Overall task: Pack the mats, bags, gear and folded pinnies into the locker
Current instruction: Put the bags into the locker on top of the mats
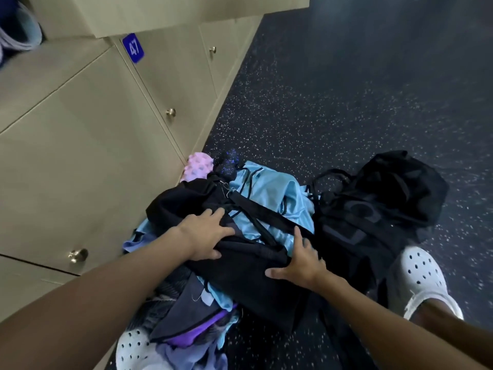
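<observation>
Your left hand (205,233) lay flat on the black bag (240,273), fingers spread wide and holding nothing. Your right hand (298,263) sat on the bag's right end, thumb stretched along the near side and forefinger straight onto the blue pinnies (272,198); whether its other fingers gripped the edge, I cannot tell. The bag lay on a heap of blue and purple cloth on the floor (346,102), just beside the lockers (93,156), whose doors near plate 47 (133,48) were shut. A pink roller (198,166) and a dark roller (226,162) lay side by side at the heap's far end, by the lockers' foot. A second bag (373,209), also black, sat just right of the pinnies. Your right clog (424,279) stood beside it
</observation>
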`<state>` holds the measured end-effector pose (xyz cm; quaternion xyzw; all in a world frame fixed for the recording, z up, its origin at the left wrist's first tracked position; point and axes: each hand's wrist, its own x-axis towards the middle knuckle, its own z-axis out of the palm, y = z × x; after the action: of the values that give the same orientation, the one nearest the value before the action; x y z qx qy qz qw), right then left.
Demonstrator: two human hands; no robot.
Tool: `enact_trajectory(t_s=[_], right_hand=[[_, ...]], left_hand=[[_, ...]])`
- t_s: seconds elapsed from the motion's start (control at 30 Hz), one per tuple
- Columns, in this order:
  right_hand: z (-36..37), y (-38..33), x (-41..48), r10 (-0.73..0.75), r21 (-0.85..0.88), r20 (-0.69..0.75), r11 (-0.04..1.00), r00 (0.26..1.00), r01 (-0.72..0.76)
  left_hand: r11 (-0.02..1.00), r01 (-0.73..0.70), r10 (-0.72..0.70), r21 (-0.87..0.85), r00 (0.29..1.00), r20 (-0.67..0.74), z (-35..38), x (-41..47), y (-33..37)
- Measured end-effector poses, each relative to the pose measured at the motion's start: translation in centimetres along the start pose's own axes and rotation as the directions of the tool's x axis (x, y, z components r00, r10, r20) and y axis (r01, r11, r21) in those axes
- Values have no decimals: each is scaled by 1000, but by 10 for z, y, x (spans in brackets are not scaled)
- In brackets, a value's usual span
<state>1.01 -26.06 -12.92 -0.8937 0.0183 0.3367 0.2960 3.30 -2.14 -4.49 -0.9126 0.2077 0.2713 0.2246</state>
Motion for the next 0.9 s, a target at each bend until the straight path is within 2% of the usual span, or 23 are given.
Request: enact_trajectory(t_s=[0.13, 0.2, 0.27, 0.4, 0.57, 0.67, 0.8, 0.9], right_hand=[[7, -4, 10, 27, 20, 40, 999, 999, -28], [14, -6, 8, -74, -88, -54, 994, 996, 70], [19, -7, 4, -145, -121, -82, 983, 986, 134], [25, -1, 3, -152, 85, 61, 986, 987, 147], [21, -3, 3, -159, 119, 86, 982, 984, 148], [9, -10, 3, -181, 33, 15, 983, 983, 181], [-10, -24, 7, -266, 128, -14, 956, 964, 265], [-25, -38, 9, -370, -10, -76, 929, 926, 371]], left_hand=[[987, -84, 101, 138, 988, -118, 9, 3, -5], [983, -119, 131, 139, 988, -86, 17, 4, -6], [990, -103, 108, 93, 993, -50, 22, 2, -7], [988, -88, 100, 126, 991, -89, 29, -4, -4], [987, -38, 67, 155, 980, -187, 35, -10, -4], [990, -19, 64, 139, 943, -327, 39, -13, -12], [997, 38, 1, 72, 877, -481, 48, -19, -26], [996, 85, -68, 4, 828, -557, 48, -25, -27]])
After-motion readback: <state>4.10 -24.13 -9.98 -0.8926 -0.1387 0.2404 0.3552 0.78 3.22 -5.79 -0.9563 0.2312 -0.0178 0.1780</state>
